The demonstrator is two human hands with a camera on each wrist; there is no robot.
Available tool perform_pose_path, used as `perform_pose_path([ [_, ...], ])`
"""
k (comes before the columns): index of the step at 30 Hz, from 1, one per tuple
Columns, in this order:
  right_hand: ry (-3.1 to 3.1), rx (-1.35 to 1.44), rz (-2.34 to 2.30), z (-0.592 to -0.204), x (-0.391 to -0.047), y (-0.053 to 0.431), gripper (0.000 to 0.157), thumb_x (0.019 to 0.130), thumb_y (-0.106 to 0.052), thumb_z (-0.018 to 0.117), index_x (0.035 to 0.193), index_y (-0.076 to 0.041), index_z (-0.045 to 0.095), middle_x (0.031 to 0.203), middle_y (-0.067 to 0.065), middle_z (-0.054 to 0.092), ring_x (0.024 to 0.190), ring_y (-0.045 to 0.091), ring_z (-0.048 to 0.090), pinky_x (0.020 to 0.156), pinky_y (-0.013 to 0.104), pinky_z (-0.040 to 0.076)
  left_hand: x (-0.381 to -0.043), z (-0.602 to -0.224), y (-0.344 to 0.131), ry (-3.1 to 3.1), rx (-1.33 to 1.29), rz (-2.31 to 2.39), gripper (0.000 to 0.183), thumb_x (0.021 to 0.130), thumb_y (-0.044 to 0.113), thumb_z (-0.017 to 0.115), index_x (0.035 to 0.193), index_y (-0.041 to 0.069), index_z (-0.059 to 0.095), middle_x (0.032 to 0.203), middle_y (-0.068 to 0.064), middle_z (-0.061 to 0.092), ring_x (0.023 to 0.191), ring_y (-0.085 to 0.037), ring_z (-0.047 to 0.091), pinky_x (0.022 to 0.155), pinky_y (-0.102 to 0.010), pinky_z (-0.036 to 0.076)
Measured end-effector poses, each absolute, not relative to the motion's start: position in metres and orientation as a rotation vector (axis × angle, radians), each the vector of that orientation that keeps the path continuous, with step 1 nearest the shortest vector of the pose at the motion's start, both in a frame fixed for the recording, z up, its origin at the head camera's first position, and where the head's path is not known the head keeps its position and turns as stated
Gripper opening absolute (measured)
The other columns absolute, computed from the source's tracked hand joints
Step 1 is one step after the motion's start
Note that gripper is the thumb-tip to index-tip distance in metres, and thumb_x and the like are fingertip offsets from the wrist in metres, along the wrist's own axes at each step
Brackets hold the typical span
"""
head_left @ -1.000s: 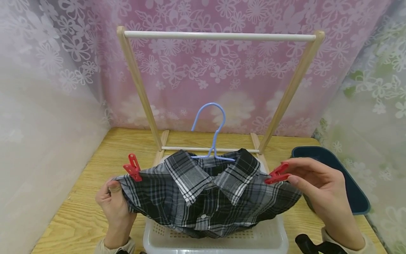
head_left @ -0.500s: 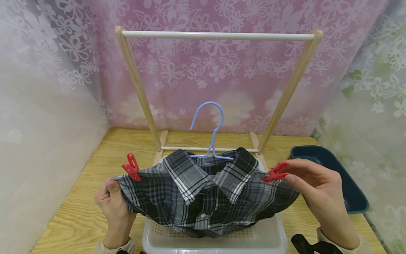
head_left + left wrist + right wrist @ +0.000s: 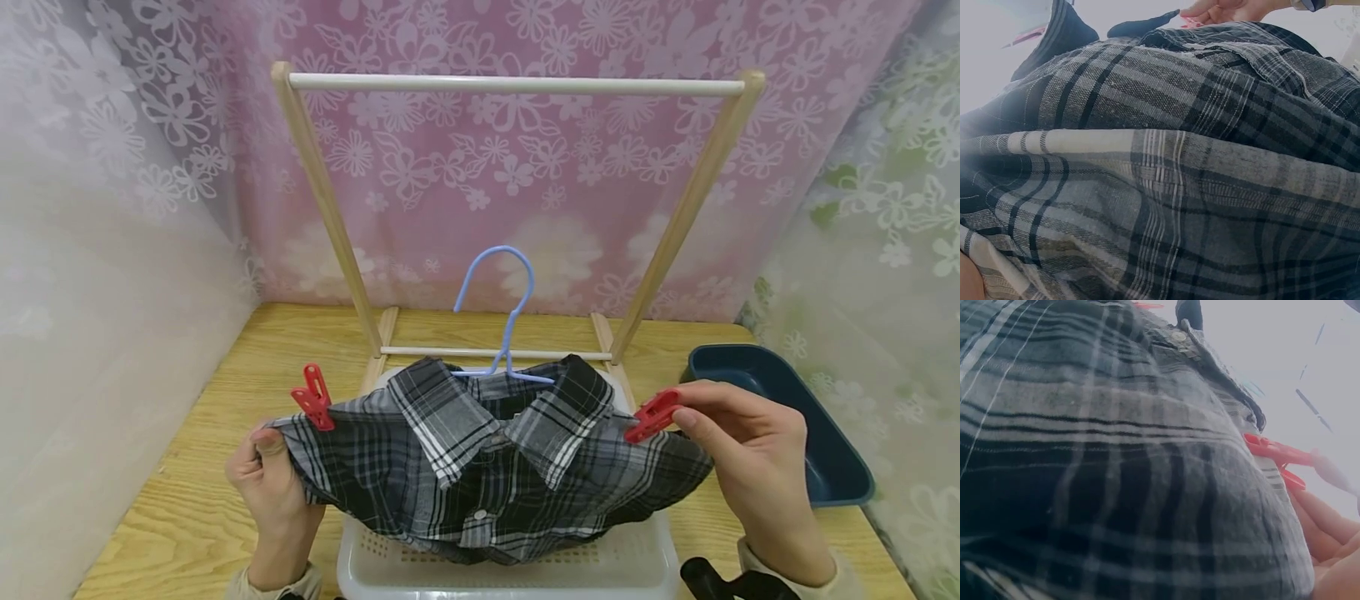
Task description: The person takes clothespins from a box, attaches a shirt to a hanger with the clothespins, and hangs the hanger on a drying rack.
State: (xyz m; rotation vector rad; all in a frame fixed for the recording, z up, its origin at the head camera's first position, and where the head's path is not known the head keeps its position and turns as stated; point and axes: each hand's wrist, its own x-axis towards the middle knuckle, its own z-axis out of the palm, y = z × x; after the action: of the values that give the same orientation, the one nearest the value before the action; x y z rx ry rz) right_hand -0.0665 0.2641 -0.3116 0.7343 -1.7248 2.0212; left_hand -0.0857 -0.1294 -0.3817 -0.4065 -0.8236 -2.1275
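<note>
A dark plaid shirt is spread on a blue clothes hanger, whose hook rises above the collar. At the sleeve end on the left, my left hand holds the cloth, thumb on top and the other fingers partly hidden. One red clothespin stands clipped on that shoulder. My right hand pinches a second red clothespin between thumb and forefinger at the other shoulder. In the right wrist view this clothespin sits at the shirt's edge. Shirt cloth fills most of the left wrist view.
Under the shirt stands a white perforated basket. Behind it rises a wooden rack with a white top rail. To the right is a dark blue tray, partly behind my right hand. Floral curtains surround the wooden table.
The handles of the clothespin in my right hand have come closer together. The hanger hook has shifted slightly right and down. My left hand keeps its hold on the sleeve.
</note>
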Motion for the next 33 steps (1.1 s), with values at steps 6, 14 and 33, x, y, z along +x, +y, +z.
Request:
perform_pose_path([
  [6,-1.79,0.705,2.032,-0.312,-0.063,0.268,0.028,0.086,0.03,0.051,0.112,0.024,0.057,0.104,0.02,0.07,0.089,0.024,0.071,0.079,0.027,0.056,-0.085,-0.381,-0.129,-0.821,-0.403,-2.14,0.049,0.09,0.023,0.072,0.061,-0.009,0.049,0.054,-0.005,0.055,0.047,-0.007,0.055,0.043,-0.018,0.042],
  [14,-1.982,0.585,1.929,-0.311,-0.055,0.27,0.035,0.084,0.028,0.056,0.118,0.022,0.056,0.108,0.01,0.071,0.095,0.019,0.069,0.082,0.025,0.055,-0.085,-0.381,-0.131,-0.833,-0.396,-2.157,0.049,0.089,0.025,0.072,0.062,-0.009,0.05,0.055,-0.005,0.055,0.047,-0.008,0.056,0.043,-0.019,0.043],
  [33,-2.358,0.821,1.089,-0.344,-0.063,0.298,0.047,0.067,0.013,0.082,0.106,-0.012,0.072,0.1,-0.011,0.07,0.082,0.003,0.061,0.07,0.016,0.045,-0.087,-0.379,-0.129,-0.838,-0.383,-2.165,0.05,0.088,0.028,0.073,0.06,-0.006,0.049,0.054,-0.004,0.055,0.047,-0.008,0.056,0.043,-0.02,0.043],
])
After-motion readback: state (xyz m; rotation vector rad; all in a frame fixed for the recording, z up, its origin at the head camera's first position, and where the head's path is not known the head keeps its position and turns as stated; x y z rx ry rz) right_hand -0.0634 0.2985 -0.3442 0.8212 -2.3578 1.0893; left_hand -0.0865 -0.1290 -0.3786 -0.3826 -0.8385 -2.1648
